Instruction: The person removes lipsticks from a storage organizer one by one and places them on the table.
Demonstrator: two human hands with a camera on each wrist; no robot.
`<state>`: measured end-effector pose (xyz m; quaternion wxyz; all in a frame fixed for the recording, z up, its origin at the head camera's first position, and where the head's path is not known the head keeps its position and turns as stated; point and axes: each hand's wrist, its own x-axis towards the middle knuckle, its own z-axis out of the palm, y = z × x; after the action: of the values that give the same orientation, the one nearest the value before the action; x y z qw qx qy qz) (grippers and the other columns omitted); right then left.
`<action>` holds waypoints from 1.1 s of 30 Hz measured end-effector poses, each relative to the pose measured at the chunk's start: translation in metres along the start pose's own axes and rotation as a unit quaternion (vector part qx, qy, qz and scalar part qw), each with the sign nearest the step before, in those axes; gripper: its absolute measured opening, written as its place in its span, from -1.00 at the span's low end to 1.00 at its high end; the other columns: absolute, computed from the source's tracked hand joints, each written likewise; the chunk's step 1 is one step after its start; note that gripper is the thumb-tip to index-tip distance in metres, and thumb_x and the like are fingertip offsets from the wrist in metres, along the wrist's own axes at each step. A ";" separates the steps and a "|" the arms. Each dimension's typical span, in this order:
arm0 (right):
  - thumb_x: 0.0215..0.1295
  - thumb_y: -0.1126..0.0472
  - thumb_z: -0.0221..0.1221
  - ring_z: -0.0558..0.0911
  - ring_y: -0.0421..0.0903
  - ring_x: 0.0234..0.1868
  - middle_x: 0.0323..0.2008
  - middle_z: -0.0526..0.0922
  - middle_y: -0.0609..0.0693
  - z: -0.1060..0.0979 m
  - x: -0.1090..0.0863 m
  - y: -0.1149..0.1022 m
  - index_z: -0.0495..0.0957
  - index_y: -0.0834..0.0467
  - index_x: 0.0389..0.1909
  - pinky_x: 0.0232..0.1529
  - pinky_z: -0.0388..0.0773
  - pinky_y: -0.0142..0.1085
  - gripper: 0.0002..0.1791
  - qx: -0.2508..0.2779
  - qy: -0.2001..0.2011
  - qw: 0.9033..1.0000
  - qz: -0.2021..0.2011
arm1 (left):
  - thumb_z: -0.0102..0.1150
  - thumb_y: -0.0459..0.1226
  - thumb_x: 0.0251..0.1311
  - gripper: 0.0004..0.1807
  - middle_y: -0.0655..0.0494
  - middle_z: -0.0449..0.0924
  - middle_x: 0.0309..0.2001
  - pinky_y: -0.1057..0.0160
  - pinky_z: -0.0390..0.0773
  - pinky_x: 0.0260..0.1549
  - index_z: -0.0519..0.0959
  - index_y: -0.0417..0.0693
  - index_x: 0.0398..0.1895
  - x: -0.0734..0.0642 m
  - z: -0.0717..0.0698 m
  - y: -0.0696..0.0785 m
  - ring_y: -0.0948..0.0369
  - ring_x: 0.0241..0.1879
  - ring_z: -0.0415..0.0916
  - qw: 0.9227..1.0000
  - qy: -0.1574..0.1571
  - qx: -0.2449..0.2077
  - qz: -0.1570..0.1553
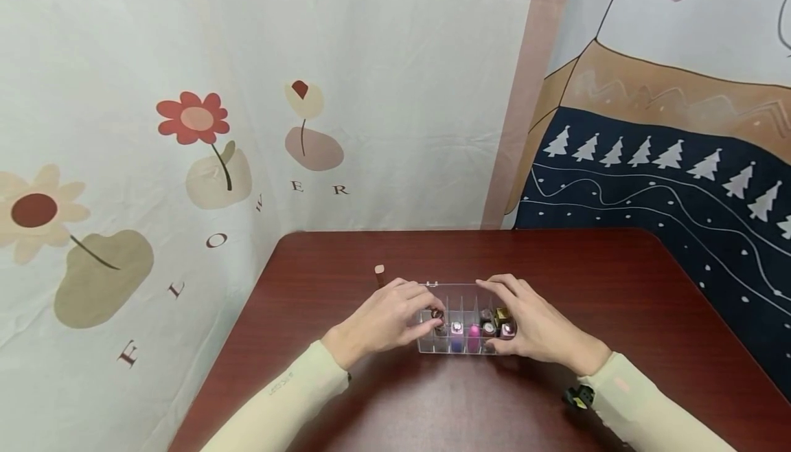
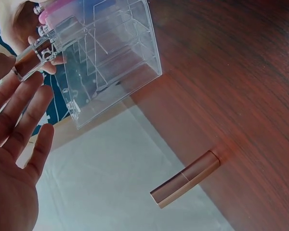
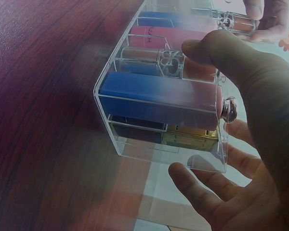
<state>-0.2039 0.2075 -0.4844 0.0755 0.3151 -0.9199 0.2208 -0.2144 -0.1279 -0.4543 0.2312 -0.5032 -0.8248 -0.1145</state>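
Apparently positioning clear brown-capped tube (image 2: 30, 62); next, align.
Left hand (image 1: 395, 316) pinches it; spread right hand (image 1: 536, 320) grips clear plastic box (image 2: 140, 45).

Pale yellowish sleeves (image 1: 290, 404), faint left-sleeve lettering (image 1: 281, 384), black right-wrist device (image 1: 579, 397)

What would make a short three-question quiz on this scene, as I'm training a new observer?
1. True or false: the left hand holds nothing.
2. Which stands on the table outside the clear organizer? (a) a brown tube (b) a pink tube (c) a blue tube
3. In the head view, where is the right hand?

Key:
1. False; it pinches a small tube at the organizer.
2. a
3. Around the organizer's right end, thumb at the near side, fingers toward the far side.
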 end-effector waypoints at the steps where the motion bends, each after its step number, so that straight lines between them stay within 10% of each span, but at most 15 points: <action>1: 0.09 -0.02 0.80 0.61 0.08 0.47 0.55 0.55 0.04 0.000 0.000 0.000 0.44 0.06 0.75 0.32 0.81 0.11 0.20 -0.001 0.000 1.000 -0.001 | 0.60 -0.11 0.49 -0.80 0.37 0.87 -0.04 0.24 0.72 0.14 0.82 0.16 0.07 0.000 0.000 0.000 0.33 -0.04 0.79 1.000 0.005 0.002 0.000; 23: 0.09 -0.03 0.81 0.61 0.06 0.43 0.54 0.55 0.04 0.000 -0.001 0.000 0.45 0.05 0.73 0.27 0.85 0.10 0.19 -0.005 0.005 1.000 -0.004 | 0.64 -0.17 0.40 -0.78 0.29 0.86 -0.13 0.21 0.55 -0.19 0.83 0.12 0.03 -0.007 -0.013 -0.006 0.30 -0.21 0.69 0.994 0.096 0.041 -0.027; 33: 0.04 -0.01 0.82 0.62 0.05 0.41 0.53 0.57 0.03 0.002 -0.001 0.000 0.46 0.06 0.73 0.15 0.83 -0.02 0.20 -0.004 0.015 1.000 -0.012 | 0.64 -0.23 0.38 -0.78 0.24 0.86 -0.11 0.21 0.78 -0.01 0.84 0.04 0.02 -0.014 -0.022 -0.010 0.24 -0.14 0.76 0.993 0.109 0.033 -0.037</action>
<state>-0.2029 0.2074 -0.4865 0.0930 0.3228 -0.9157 0.2204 -0.2118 -0.1528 -0.4415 0.3314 -0.4495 -0.8158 -0.1500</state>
